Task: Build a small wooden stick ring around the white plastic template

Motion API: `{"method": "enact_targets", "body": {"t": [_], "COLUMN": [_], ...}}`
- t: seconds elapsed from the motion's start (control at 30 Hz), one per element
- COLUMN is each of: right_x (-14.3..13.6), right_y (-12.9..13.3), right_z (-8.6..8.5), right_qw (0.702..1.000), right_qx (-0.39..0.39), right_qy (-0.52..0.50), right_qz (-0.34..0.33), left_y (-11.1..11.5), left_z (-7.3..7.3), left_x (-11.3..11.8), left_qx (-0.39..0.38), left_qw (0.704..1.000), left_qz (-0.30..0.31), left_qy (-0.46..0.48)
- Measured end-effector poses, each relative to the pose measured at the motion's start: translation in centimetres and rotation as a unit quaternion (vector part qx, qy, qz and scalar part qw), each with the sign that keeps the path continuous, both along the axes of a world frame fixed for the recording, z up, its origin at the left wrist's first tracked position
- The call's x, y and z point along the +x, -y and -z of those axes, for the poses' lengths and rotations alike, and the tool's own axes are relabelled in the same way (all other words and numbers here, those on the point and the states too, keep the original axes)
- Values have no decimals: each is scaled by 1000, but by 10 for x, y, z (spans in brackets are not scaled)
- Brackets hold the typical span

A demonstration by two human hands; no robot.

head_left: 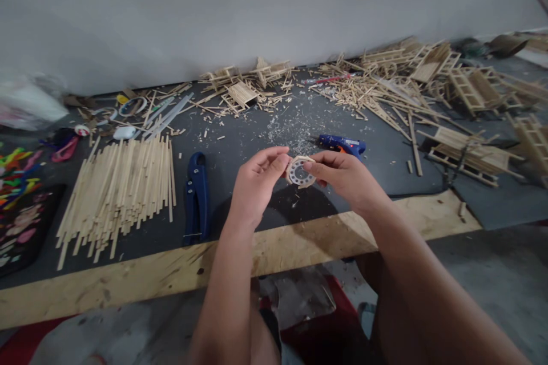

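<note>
A small ring point(298, 173) with a row of round holes and pale wooden pieces around its rim is held above the front of the dark table. My left hand point(260, 179) pinches its left side between thumb and fingers. On the right side, my right hand point(338, 174) grips it, thumb on the ring's face. Just behind my right hand lies a blue glue gun point(342, 144). A blue cutter point(197, 197) rests on the table to the left of my hands.
Many thin wooden sticks point(124, 188) lie at the left. Small wooden frames point(475, 91) and loose sticks crowd the right and back. A tape roll point(132, 106) is at the back left. Pale wood point(141, 276) forms the table's front edge.
</note>
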State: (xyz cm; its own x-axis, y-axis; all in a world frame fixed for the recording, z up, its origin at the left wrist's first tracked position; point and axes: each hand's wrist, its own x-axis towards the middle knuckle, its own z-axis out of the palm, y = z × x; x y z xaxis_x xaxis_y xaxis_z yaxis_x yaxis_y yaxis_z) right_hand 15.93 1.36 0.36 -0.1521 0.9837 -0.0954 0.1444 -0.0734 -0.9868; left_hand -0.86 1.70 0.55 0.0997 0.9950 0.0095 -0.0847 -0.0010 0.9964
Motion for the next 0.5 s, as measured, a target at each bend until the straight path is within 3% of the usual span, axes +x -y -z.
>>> {"method": "enact_targets", "body": {"t": [0.27,0.5], "right_x": [7,5], "right_y": [-7,-4], "right_z": [4,2], "right_qw": [988,979], "right_qx": [-1,-29], "right_qy": [-130,-185], "right_qz": [87,74], "left_y": [-4,4], "left_z": [4,9], "left_x": [-5,8], "left_qx": [-46,-68], "left_qw": [996,996], "left_qz": [-71,5], "left_qy": [19,49]}}
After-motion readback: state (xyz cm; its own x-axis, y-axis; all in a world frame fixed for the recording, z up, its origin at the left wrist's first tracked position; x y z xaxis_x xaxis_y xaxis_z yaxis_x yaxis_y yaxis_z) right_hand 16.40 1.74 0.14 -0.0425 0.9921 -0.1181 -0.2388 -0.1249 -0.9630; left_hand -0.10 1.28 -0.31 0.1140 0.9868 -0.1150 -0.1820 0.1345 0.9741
